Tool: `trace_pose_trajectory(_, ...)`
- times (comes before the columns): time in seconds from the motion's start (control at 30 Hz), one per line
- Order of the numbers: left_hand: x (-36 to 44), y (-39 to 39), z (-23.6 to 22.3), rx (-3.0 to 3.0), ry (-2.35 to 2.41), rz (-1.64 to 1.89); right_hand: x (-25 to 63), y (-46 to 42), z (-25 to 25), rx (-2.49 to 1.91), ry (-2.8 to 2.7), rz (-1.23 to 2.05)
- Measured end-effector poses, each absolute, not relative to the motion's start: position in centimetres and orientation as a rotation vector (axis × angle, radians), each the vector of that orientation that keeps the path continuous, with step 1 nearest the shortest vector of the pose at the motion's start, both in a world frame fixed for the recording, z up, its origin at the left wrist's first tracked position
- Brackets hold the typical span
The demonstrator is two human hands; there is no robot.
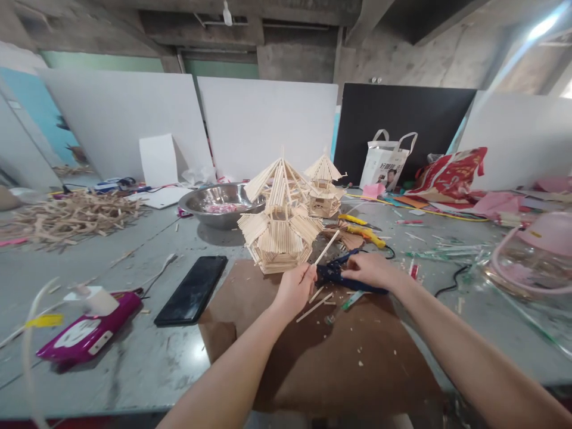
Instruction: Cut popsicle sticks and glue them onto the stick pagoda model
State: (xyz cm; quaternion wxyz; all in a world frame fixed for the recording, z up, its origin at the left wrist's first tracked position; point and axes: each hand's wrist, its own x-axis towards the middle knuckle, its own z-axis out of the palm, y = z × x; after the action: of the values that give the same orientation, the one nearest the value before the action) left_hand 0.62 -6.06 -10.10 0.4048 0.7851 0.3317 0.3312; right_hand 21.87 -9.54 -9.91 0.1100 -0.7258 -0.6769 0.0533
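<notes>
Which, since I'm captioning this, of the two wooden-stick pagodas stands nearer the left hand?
The front pagoda, just beyond the left hand; the other pagoda stands farther back and to the right.

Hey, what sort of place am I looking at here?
Probably a craft workshop or studio, judging by the pagoda-like stick model, the thin stick in the left hand, and the scrap-littered worktable.
</notes>
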Motion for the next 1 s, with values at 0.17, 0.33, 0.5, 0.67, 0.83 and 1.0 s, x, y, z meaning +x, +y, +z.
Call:
trace_pose_trajectory(0.17, 0.7, -5.9, -10.3, 1.977, 0.852, 0.851, 19.7, -11.0, -11.1, -2.193, -2.126, 0.118)
trace_pose_trajectory(0.33, 0.7, -5.8, -10.5, 1.999, 0.828, 0.864, 20.0, -11.1, -11.5, -2.095, -2.031, 0.13)
trace_pose_trajectory(0.5, 0.6, -6.1, -10.4, 1.971, 0.8, 0.878, 21.1, -11.5, -11.1, -2.067, -1.628, 0.076)
trace_pose_trajectory(0.67, 0.5, -6.3, -10.2, 1.974, 0.811, 0.893, 22.1, -11.1, -11.1, -1.666, -1.174, 0.193)
trace_pose_trajectory(0.83, 0.4, -6.2, -10.4, 2.073, 0.883, 1.005, 21.7, -11.6, -11.1, -1.17, -0.898, 0.867)
trace_pose_trajectory(1.0, 0.4, -6.2, -10.7, 2.041, 0.911, 1.086, 21.1, -12.2, -10.7, -0.988, -0.872, 1.131)
